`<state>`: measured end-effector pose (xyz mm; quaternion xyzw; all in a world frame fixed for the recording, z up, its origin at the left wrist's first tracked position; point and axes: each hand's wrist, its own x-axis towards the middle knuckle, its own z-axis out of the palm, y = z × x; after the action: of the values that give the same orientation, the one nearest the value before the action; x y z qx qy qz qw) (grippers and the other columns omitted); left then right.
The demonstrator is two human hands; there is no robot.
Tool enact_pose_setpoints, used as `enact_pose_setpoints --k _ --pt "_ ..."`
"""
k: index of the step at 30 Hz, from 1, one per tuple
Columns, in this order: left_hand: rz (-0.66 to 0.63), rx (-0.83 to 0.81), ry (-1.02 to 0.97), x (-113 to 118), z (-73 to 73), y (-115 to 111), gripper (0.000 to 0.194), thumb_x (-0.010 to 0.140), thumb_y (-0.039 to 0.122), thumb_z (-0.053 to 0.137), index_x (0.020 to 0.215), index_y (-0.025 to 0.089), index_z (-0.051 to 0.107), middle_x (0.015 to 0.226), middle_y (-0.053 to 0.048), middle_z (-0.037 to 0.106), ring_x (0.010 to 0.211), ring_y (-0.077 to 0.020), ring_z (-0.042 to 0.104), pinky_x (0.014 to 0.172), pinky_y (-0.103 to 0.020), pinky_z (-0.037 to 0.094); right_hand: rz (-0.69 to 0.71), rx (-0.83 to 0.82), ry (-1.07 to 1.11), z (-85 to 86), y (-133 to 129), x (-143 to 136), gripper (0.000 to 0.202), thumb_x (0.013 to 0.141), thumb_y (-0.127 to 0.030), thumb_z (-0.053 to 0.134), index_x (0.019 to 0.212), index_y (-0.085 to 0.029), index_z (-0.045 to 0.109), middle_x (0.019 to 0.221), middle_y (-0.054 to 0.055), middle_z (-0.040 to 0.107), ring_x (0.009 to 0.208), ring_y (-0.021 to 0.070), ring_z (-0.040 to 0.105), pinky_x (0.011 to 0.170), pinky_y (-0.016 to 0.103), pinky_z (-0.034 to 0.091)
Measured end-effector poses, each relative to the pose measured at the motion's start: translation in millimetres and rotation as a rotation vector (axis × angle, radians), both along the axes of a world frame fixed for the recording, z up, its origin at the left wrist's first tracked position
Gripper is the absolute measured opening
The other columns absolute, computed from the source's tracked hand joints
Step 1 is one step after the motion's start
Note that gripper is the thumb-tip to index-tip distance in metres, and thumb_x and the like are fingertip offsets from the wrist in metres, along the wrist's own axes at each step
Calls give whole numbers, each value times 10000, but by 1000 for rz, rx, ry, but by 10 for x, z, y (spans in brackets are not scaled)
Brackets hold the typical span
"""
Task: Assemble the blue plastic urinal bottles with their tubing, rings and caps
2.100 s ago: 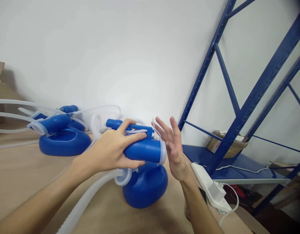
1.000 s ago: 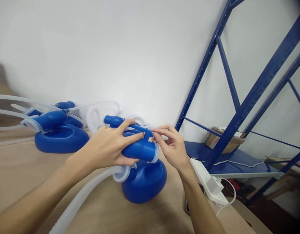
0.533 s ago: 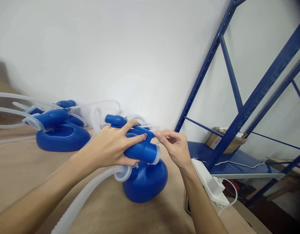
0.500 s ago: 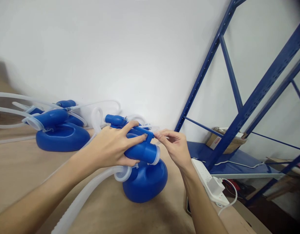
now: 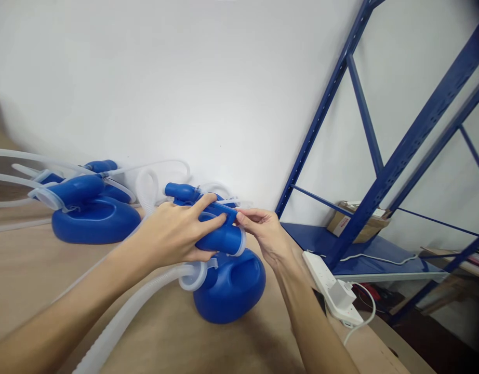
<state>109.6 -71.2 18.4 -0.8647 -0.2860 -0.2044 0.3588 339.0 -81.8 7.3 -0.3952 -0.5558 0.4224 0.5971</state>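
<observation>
My left hand (image 5: 185, 228) is wrapped over a blue plastic urinal bottle (image 5: 226, 239), its fingers around the bar-like handle and its thumb underneath. The bottle's wide mouth, with a whitish ring (image 5: 242, 242), faces right. At the far end of the handle, my right hand (image 5: 261, 223) pinches with thumb and forefinger; whatever lies between those fingertips is too small to make out. Just below stands a second rounded blue urinal bottle (image 5: 229, 296) on the table. Its translucent cap (image 5: 193, 278) joins a ribbed hose (image 5: 134, 306) running toward me.
More blue urinal bottles (image 5: 95, 223) with pale tubes lie at the left by the wall. A white power strip (image 5: 321, 272) with a plugged-in charger (image 5: 343, 294) sits at the table's right edge. Beyond it is a blue metal rack (image 5: 395, 166) holding a cardboard box (image 5: 360, 223).
Both hands and the held bottle have shifted slightly left in view. My right fingertips now sit closer against the handle's end. The scene has drifted a little left.
</observation>
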Motion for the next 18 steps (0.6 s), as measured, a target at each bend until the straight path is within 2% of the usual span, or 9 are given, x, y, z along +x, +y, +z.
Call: enact_pose_setpoints --k 6,11,13,15,17,18 --pt "-2 61 -30 3 -19 20 649 921 750 475 1338 281 640 1431 -191 560 628 -223 694 455 -318 437 12 -45 227 -130 50 -205 326 584 -474 965 742 -232 814 752 -11 749 732 150 658 775 290 538" --pt "-23 11 -113 -9 -19 70 712 906 807 418 1348 293 638 1423 -160 579 643 -224 699 461 -310 431 -67 100 162 -173 72 -216 259 748 -487 867 830 -246 818 858 3 763 853 174 674 882 311 529" --pt "-44 -19 -139 -29 1 85 711 903 799 441 1358 287 633 1422 -162 578 648 -222 699 467 -304 427 -114 178 56 -88 40 -173 247 806 -474 824 926 -259 823 1003 27 777 987 202 683 956 338 519" --pt "-59 -39 -153 -56 21 99 706 897 785 472 1374 288 625 1423 -161 578 632 -213 693 469 -301 422 -207 320 -58 68 -56 -124 216 824 -431 820 971 -272 813 1114 35 763 1099 218 667 1005 353 509" --pt "-60 -56 -158 -85 33 117 704 885 779 497 1384 299 624 1434 -153 573 601 -204 681 464 -303 412 -253 474 -138 229 -244 -84 134 845 -398 811 889 -273 797 1037 29 762 1067 217 680 991 359 525" --pt "-56 -61 -157 -97 36 127 706 878 780 506 1384 303 627 1441 -151 569 587 -201 674 462 -304 406 -196 494 -167 276 -379 -70 143 907 -406 751 860 -275 785 945 21 762 986 205 700 965 363 540"
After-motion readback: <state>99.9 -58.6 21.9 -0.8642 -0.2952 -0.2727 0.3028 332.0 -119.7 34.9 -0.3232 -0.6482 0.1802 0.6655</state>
